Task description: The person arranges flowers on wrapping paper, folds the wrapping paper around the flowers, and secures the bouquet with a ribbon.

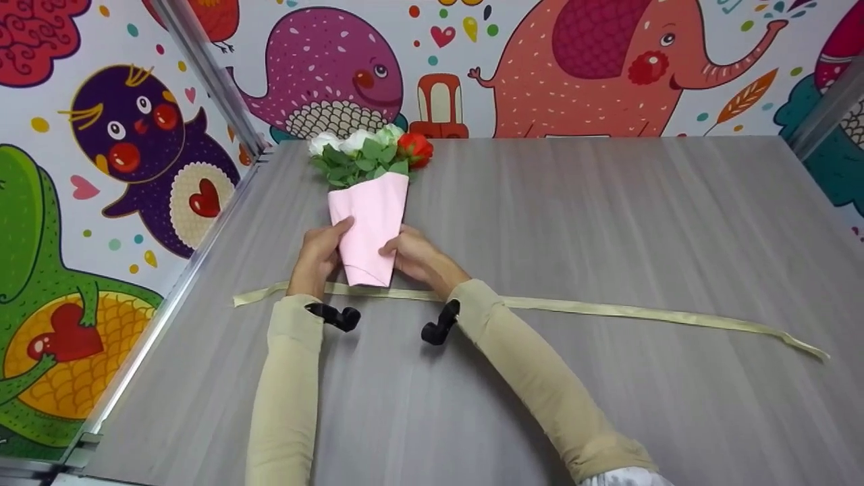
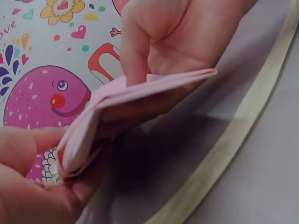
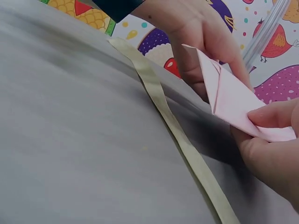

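A bouquet (image 1: pixel 370 223) of white, pale green and red flowers with green leaves is wrapped in pink paper. My left hand (image 1: pixel 320 253) grips the wrap's left side, thumb on the front. On the right side my right hand (image 1: pixel 420 255) pinches it, with the thumb in front and fingers behind. In the left wrist view the folded lower end of the pink wrap (image 2: pixel 154 86) shows between both hands. The right wrist view shows the wrap's pointed fold (image 3: pixel 229 98) above the tabletop. A pale yellow-green ribbon (image 1: pixel 607 310) lies across the table, passing beneath the bouquet's lower end.
The grey wood-grain table (image 1: pixel 675 223) spreads to both sides. Panels printed with cartoon animals (image 1: pixel 607 67) stand behind and at the left, with a metal post (image 1: pixel 209 74) at the back left corner. Black wrist mounts (image 1: pixel 440 324) stick out from the sleeves.
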The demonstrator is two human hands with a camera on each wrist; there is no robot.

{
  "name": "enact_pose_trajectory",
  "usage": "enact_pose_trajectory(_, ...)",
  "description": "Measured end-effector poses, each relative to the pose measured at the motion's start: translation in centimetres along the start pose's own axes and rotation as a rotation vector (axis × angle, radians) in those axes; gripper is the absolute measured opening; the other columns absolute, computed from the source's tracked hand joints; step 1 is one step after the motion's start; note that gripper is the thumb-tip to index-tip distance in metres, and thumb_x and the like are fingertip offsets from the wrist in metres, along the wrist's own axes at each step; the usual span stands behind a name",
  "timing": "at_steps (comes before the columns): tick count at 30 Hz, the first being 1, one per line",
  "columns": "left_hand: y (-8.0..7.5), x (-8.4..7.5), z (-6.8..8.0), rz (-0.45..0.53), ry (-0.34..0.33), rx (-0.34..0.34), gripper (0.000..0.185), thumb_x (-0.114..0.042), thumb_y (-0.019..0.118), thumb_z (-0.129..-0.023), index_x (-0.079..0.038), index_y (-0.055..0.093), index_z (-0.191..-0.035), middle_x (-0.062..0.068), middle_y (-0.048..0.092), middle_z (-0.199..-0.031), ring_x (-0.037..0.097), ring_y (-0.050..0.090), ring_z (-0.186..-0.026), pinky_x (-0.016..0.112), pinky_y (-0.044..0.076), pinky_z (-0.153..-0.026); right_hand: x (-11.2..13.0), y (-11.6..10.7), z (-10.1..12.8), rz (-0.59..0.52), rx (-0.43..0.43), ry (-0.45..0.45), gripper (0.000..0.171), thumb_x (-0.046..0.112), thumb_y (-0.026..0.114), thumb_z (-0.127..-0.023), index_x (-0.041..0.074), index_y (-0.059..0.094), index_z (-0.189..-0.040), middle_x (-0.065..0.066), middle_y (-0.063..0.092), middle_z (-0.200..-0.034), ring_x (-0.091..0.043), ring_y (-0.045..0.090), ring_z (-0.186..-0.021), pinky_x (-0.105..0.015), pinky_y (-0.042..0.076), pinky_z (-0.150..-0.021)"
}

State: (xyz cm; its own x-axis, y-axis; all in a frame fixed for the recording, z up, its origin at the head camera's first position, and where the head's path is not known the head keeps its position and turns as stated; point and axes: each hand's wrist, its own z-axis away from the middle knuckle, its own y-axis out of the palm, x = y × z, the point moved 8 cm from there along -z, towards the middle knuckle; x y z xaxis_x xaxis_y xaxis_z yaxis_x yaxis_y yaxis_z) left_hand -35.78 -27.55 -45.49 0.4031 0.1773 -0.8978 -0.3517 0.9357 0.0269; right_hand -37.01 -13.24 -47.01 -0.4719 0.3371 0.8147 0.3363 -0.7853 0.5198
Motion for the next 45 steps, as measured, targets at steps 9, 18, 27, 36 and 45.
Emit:
enact_pose_trajectory(9, 0.9, 1.4, -0.9, 0.029, -0.003, 0.054, 0.049, -0.002, 0.064, -0.094, 0.008, 0.050, -0.139, 0.009, 0.066, -0.104, 0.012, 0.064, -0.089, 0.020, 0.055, -0.074, 0.5, -1.5, -0.2, 0.103, -0.059, 0.026, 0.035, -0.006, 0.054, -0.093, -0.011, 0.054, -0.127, -0.008, 0.066, -0.099, -0.018, 0.064, -0.092, -0.030, 0.055, -0.082)
enact_pose_trajectory(18, 3.1, -0.3, 0.6, -0.055, 0.221, 0.034, 0.052, -0.006, 0.066, -0.095, 0.000, 0.050, -0.144, 0.019, 0.058, -0.141, 0.021, 0.060, -0.115, 0.030, 0.050, -0.098, 3.0, -4.1, 0.8, 0.235, -0.211, -0.064, 0.043, -0.011, 0.063, -0.087, -0.009, 0.057, -0.130, -0.017, 0.068, -0.110, -0.020, 0.066, -0.092, -0.033, 0.057, -0.090)
enact_pose_trajectory(27, 6.3, -3.6, 4.0, 0.099, 0.579, 0.125, 0.053, 0.002, 0.073, -0.087, 0.008, 0.052, -0.136, 0.019, 0.072, -0.108, 0.008, 0.068, -0.079, 0.021, 0.057, -0.070, 7.4, -5.8, 3.5, 0.263, -0.209, -0.236, 0.047, -0.008, 0.066, -0.087, -0.007, 0.056, -0.134, -0.025, 0.065, -0.125, -0.021, 0.067, -0.098, -0.037, 0.057, -0.094)
enact_pose_trajectory(36, 10.2, -6.2, 7.7, 0.141, 0.782, 0.319, 0.047, 0.008, 0.072, -0.084, 0.009, 0.054, -0.127, 0.004, 0.077, -0.091, 0.010, 0.073, -0.079, 0.023, 0.058, -0.071, 11.5, -7.1, 7.8, 0.278, -0.120, -0.423, 0.038, -0.006, 0.066, -0.087, -0.010, 0.061, -0.124, 0.001, 0.071, -0.096, -0.015, 0.065, -0.090, -0.027, 0.055, -0.084)
enact_pose_trajectory(45, 13.9, -6.5, 10.5, 0.076, 0.860, 0.400, 0.049, -0.001, 0.076, -0.085, 0.003, 0.055, -0.129, 0.013, 0.078, -0.098, 0.013, 0.074, -0.083, 0.026, 0.060, -0.076, 14.3, -9.1, 12.7, 0.389, -0.118, -0.498, 0.031, 0.002, 0.070, -0.087, 0.005, 0.072, -0.117, 0.002, 0.074, -0.106, -0.020, 0.064, -0.100, -0.032, 0.051, -0.092)
